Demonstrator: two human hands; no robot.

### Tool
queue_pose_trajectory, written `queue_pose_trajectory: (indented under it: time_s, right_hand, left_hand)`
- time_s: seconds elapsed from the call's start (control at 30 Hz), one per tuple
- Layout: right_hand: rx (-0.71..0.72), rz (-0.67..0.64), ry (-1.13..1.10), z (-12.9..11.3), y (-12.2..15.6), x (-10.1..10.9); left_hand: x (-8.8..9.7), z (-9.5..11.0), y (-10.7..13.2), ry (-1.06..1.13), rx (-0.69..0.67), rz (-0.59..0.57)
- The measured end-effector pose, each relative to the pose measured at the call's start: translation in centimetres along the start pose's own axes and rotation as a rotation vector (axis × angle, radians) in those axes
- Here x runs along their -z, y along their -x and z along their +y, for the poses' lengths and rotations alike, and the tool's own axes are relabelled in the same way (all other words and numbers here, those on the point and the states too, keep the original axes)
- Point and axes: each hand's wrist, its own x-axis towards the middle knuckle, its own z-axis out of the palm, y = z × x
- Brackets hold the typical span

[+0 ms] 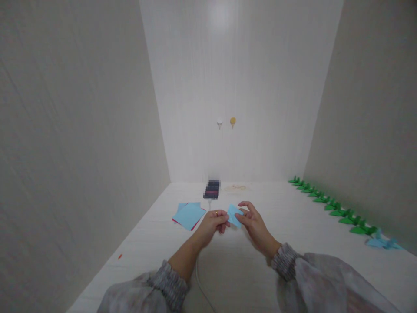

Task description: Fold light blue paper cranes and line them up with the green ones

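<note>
Between my two hands, above the white table, is a small folded piece of light blue paper (233, 214). My left hand (215, 221) pinches its left edge between thumb and fingers; a ring shows on one finger. On the opposite side, my right hand (250, 221) grips the paper with the thumb in front and the fingers curled near the top edge. Left of my left hand lies a loose stack of square paper sheets (189, 215), mostly light blue with red edges showing beneath.
A phone (212, 189) with a white cable (202, 287) stands near the back wall. Along the right wall runs a row of green folded paper figures (332, 206), ending in light blue ones (383, 241). Two hooks (232, 121) are on the wall. A small orange scrap (120, 256) lies left.
</note>
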Motion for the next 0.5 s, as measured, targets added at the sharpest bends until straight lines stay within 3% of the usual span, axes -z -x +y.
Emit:
queue_pose_trajectory:
  time_s: [0.23, 0.5]
  right_hand:
    - [-0.082, -0.037, -0.07, -0.1, 0.17, -0.02]
    - [-0.116, -0.077, -0.186, 0.19, 0.17, 0.26]
  left_hand:
    - [0.47, -0.74, -0.1, -0.052, -0.038, -0.081]
    - [0.36, -0.46, 0.36, -0.052, -0.041, -0.093]
